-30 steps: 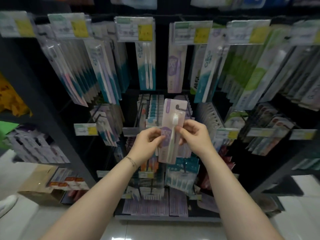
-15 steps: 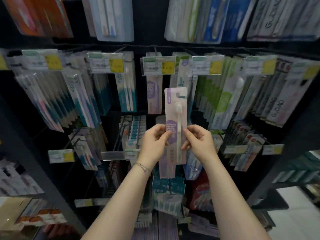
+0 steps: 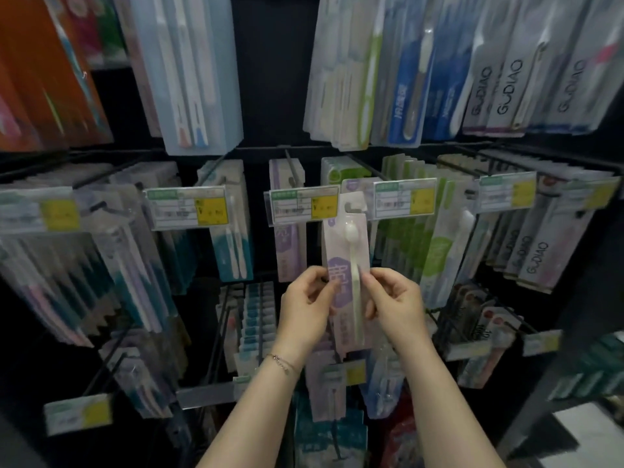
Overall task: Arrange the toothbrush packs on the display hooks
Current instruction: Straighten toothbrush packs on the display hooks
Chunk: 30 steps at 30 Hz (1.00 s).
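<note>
Toothbrush pack (image 3: 344, 251) upright before price tags (image 3: 304, 206), left hand (image 3: 305, 310) and right hand (image 3: 395, 307) pinching its sides

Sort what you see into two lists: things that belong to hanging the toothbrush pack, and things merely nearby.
Belongs to the job: purple toothbrush pack, pinched by left hand and right hand; matching purple packs hanging behind.
Merely nearby: orange packs, green packs, GUDIAO packs, price tag.

Both hands, left hand (image 3: 309, 309) and right hand (image 3: 393, 304), pinched an upright lilac toothbrush pack (image 3: 346, 251) before crowded display hooks (image 3: 292, 165).
</note>
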Motion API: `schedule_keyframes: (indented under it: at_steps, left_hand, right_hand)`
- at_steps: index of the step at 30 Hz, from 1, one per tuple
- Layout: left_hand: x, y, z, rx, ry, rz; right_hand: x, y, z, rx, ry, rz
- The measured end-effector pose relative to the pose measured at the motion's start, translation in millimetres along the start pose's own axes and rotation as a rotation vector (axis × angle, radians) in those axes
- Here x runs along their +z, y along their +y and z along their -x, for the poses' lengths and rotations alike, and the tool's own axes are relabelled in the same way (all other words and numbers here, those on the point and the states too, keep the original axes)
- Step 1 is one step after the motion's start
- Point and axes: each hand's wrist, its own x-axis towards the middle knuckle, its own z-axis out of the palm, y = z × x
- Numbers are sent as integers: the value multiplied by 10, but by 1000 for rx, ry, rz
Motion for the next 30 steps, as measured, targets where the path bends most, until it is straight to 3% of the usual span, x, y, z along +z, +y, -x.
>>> schedule_keyframes:
  at_steps: [21,30]
  left_hand:
    - [-440,-300,-81,11,186,-42]
    - [-456,-227,-325,-7,230,30]
  right_hand:
    - [593,281,-164,19,-200,-136]
    - [724,270,-447,-49,-183,6]
